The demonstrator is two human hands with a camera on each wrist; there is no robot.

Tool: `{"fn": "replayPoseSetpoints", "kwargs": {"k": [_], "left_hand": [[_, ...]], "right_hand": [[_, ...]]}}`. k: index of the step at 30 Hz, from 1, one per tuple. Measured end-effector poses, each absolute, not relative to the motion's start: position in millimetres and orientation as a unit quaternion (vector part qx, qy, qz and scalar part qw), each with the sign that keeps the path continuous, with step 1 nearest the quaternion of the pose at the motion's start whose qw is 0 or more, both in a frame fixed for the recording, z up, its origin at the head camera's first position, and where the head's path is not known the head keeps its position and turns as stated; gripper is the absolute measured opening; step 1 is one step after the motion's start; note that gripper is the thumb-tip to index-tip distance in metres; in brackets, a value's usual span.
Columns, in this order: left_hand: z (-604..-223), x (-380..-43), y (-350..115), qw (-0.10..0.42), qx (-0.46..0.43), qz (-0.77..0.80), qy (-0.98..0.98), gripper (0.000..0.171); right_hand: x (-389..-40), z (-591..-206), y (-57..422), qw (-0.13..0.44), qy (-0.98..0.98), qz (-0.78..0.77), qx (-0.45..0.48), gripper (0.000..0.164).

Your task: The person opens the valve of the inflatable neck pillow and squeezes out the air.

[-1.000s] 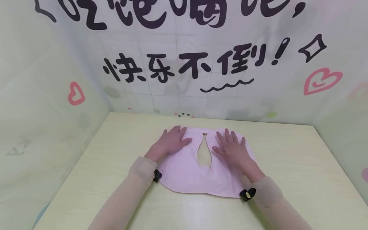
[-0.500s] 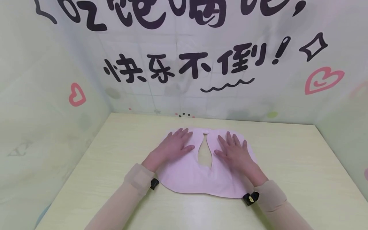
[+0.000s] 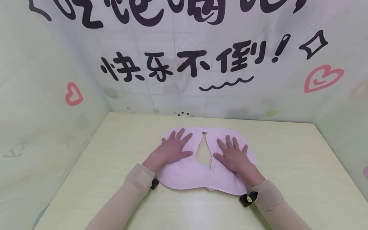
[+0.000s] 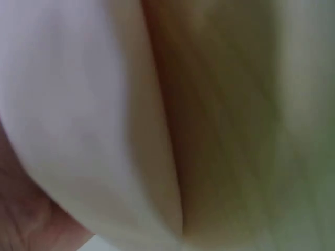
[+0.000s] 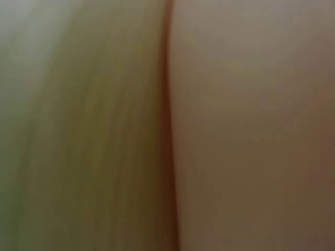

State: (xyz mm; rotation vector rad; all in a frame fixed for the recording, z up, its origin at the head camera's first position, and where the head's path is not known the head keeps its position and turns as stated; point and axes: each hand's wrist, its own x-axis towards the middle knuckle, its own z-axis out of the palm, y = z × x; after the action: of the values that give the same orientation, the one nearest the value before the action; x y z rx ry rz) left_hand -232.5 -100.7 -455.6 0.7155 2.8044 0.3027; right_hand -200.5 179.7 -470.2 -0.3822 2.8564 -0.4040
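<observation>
A pink cloth bib point(image 3: 187, 179) with rounded ends lies flat on the table. Its neck opening is a teardrop-shaped gap, closed by a small tab at the far edge. On the bib's left half rests my left hand point(image 3: 171, 150), palm down with fingers spread. My right hand point(image 3: 234, 157) presses on the right half in the same way. In the left wrist view the bib's edge point(image 4: 68, 115) is close and blurred, with part of the hand point(image 4: 23, 209) behind it. Only a blurred pale surface point(image 5: 251, 130) and the tabletop fill the right wrist view.
The pale wooden table point(image 3: 299, 166) extends around the bib on all sides. A white printed curtain point(image 3: 184, 102) with black lettering and pink hearts stands along the back, left and right. Both wrists carry small black devices point(image 3: 248, 199).
The left hand's fingers have spread wider on the bib. The gap has skewed, the near edge has moved slightly away from me, and a pale bit shows beneath that edge.
</observation>
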Motion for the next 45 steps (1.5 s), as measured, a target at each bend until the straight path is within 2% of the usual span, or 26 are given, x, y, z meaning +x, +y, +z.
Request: {"fn": "replayPoseSetpoints", "kwargs": {"k": [12, 18, 25, 31, 45], "left_hand": [[-454, -234, -100, 0.117, 0.235, 0.094, 0.960, 0.081], [-451, -226, -97, 0.096, 0.251, 0.089, 0.959, 0.076], [-445, -196, -97, 0.084, 0.301, 0.079, 0.947, 0.072], [-455, -183, -96, 0.077, 0.328, 0.050, 0.940, 0.072], [-461, -177, -98, 0.072, 0.368, -0.006, 0.927, 0.072]], "right_hand": [[-200, -471, 178, 0.107, 0.977, -0.128, -0.131, 0.074], [-188, -467, 180, 0.052, 0.978, -0.134, -0.152, 0.073], [-165, -458, 177, 0.006, 0.974, -0.123, -0.189, 0.071], [-156, -460, 179, 0.029, 0.970, -0.133, -0.203, 0.070], [-161, -469, 177, 0.071, 0.968, -0.135, -0.200, 0.068]]}}
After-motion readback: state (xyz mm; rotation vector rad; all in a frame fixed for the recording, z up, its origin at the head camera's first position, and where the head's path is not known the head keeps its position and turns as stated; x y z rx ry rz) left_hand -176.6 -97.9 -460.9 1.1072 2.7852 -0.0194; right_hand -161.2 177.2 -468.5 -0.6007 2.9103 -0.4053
